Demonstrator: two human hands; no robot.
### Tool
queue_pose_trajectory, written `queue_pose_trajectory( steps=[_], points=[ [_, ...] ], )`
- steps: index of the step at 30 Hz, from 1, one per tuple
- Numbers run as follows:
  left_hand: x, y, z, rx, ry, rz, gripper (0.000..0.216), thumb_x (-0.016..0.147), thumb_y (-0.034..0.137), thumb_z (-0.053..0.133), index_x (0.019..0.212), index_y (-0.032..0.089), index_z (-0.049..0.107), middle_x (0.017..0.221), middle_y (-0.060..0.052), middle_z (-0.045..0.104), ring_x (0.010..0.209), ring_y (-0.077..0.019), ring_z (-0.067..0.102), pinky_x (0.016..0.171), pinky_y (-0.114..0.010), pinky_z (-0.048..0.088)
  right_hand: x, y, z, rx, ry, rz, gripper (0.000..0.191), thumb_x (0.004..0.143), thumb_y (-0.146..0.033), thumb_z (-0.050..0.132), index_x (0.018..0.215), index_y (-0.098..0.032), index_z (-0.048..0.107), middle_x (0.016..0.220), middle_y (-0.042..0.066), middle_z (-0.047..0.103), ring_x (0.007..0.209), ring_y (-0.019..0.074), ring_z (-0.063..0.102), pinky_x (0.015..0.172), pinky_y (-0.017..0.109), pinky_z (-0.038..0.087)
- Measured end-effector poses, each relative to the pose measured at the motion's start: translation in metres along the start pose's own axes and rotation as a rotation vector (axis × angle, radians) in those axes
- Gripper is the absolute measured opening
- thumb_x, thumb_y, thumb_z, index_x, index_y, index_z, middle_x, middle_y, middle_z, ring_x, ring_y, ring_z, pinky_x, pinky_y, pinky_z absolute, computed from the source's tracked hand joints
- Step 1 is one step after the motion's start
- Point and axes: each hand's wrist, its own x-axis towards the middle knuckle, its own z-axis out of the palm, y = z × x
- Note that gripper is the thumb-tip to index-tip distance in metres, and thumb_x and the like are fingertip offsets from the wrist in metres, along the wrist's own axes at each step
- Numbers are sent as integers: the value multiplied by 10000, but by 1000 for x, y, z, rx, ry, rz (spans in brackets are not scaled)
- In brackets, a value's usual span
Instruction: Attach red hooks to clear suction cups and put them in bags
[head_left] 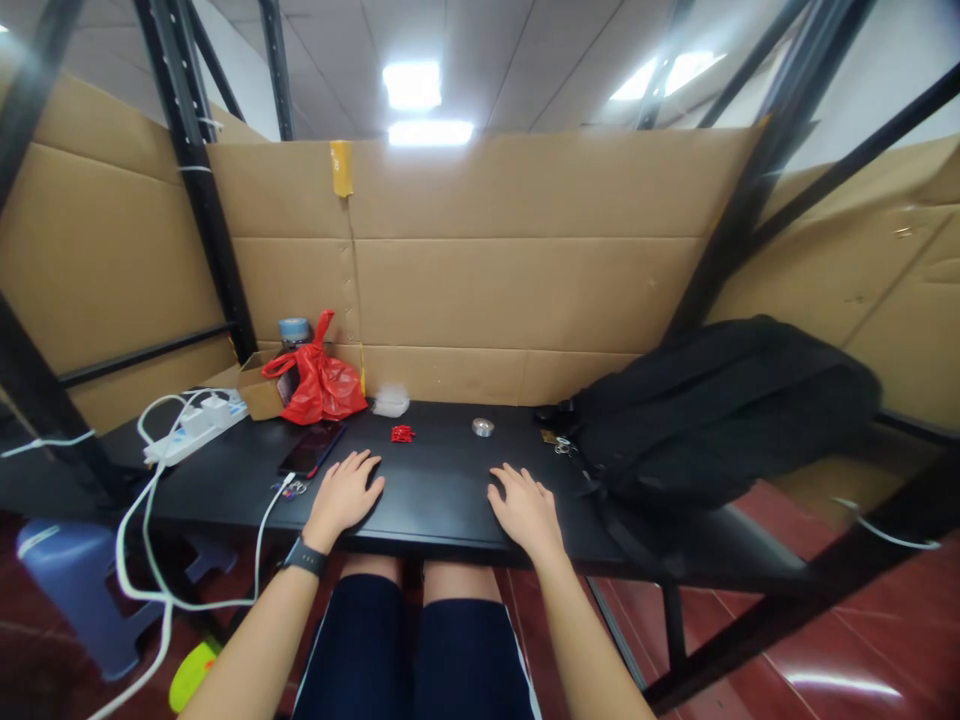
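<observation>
My left hand [346, 494] lies palm down on the black tabletop [435, 500], fingers apart and holding nothing. Just left of it is a dark phone [312, 449] with a white cable plugged in, and small keys or trinkets [295, 488] sit by the plug. My right hand [526, 508] also rests flat near the front edge, fingers spread. Beyond the hands are a small red bundle [403, 434], too small to make out, and a round silvery roll [483, 428] like tape. A clear whitish plastic piece [391, 401] lies farther back.
A black backpack [720, 410] fills the table's right side, with keys [562, 446] beside it. At the back left are a red plastic bag [324, 380], a small cardboard box [259, 388] and a white power strip [196, 428]. Cardboard panels [487, 290] wall the back.
</observation>
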Motion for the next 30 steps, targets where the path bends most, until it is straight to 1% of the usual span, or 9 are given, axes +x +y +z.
queue_pose_trajectory(
  steps=[9, 17, 24, 30],
  points=[
    [-6, 7, -7, -13, -10, -18, 461, 969, 437, 409, 1380, 281, 544, 1532, -42, 455, 1459, -270, 341, 1181, -491, 283, -1, 3, 1, 6, 9, -24, 436, 944, -387, 403, 1310, -268, 608, 1488, 47, 516, 1412, 356, 388, 1115, 554, 292],
    [-5, 4, -6, 13, 0, -2, 463, 969, 441, 414, 1375, 265, 551, 1522, -48, 468, 1439, -272, 375, 1171, -500, 307, -2, -1, -4, 21, -4, -1, 405, 945, -360, 431, 1292, -272, 621, 1481, 33, 525, 1417, 327, 392, 1122, 510, 300],
    [-3, 2, -4, -8, 21, 10, 447, 967, 436, 432, 1363, 277, 564, 1515, -49, 478, 1433, -279, 387, 1159, -508, 321, 0, -4, -7, 38, 9, 11, 383, 936, -362, 460, 1263, -277, 641, 1462, 46, 545, 1400, 329, 418, 1097, 524, 326],
    [-1, 1, -4, -11, 24, 19, 438, 965, 430, 446, 1354, 274, 573, 1511, -59, 481, 1428, -283, 394, 1152, -516, 324, 2, -3, -6, 55, 35, 12, 348, 929, -360, 481, 1223, -290, 653, 1439, 42, 567, 1393, 325, 431, 1095, 551, 319]
  ],
)
